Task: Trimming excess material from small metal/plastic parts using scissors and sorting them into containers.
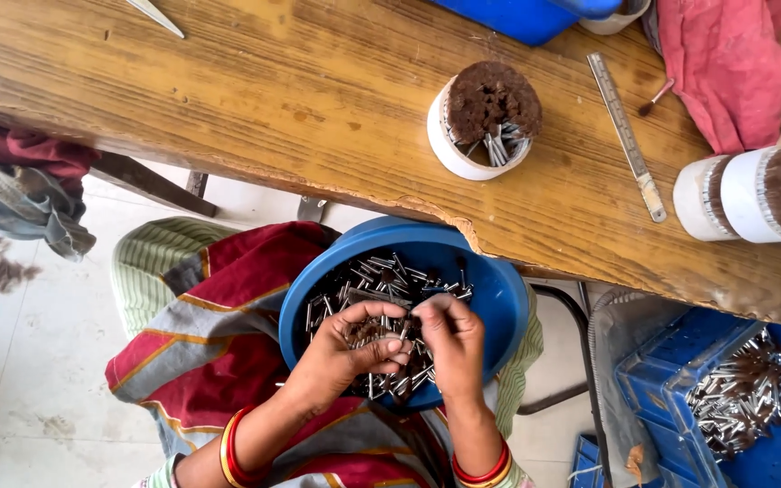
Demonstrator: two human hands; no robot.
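Lower centre of the frame: both hands meet over a round blue plastic basin [497, 298] that rests on the person's lap, its far rim tucked just under the worn wooden table edge [318, 108].
Basin contents: a loose heap of short silver metal tubes [372, 276], lying criss-cross with no common direction, spread from the middle of the basin toward its upper left.
Left hand [345, 348]: it comes in from the lower left, palm cupped, fingers curled around a small bundle of the tubes; the bundle's long axis runs roughly left to right in the frame, with ends showing past the fingertips.
Right hand [452, 339]: it comes in from below, just right of the left hand and touching it, thumb and fingertips pinched together at the top of the bundle; whether a single tube sits in that pinch cannot be told.
Which way the heap lies: directly above and to the left of both sets of fingers, with the left hand nearer to the bulk of it.
Upper centre, on the table: a white round cup filled with brown-tipped brush heads [481, 122], some silver tubes showing at its lower right, well apart from the hands.
Right of it: a flat steel ruler [626, 136] lying diagonally, and a red cloth [725, 63] at the upper right.
Lower right: a blue crate of finished brush pieces [738, 393].
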